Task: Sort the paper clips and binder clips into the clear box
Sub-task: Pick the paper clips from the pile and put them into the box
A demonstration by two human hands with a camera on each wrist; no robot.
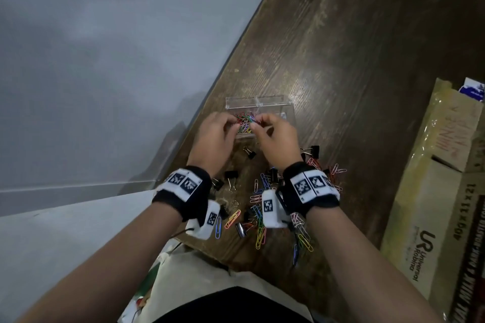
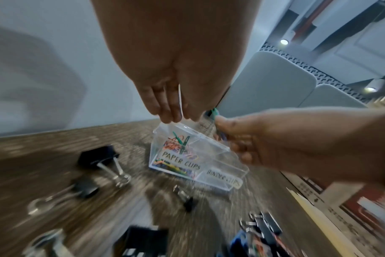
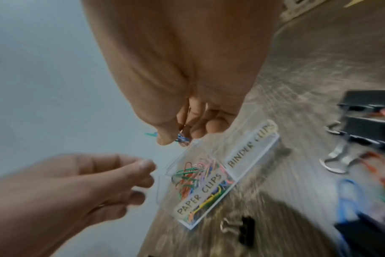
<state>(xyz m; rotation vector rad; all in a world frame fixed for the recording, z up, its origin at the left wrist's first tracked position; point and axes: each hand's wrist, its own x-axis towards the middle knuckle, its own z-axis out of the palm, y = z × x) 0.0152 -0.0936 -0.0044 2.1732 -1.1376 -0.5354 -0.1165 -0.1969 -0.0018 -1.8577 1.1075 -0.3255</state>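
The clear box [image 1: 258, 102] stands on the wooden table [image 1: 354, 47], labelled PAPER CLIPS on the left and BINDER CLIPS on the right. Coloured paper clips [image 3: 193, 175] fill its left compartment; the right one looks empty. Both hands hover over the left compartment. My left hand [image 1: 233, 123] pinches a thin white paper clip [image 2: 180, 102] in its fingertips. My right hand [image 1: 256, 126] pinches green and blue paper clips [image 3: 180, 139]. Loose paper clips [image 1: 258, 220] and black binder clips [image 1: 313, 151] lie on the table under my wrists.
A cardboard carton [image 1: 433, 191] lies along the table's right side. The table's left edge runs diagonally beside a grey wall, close to the box. More binder clips [image 2: 97, 156] sit left of the box, near the left hand.
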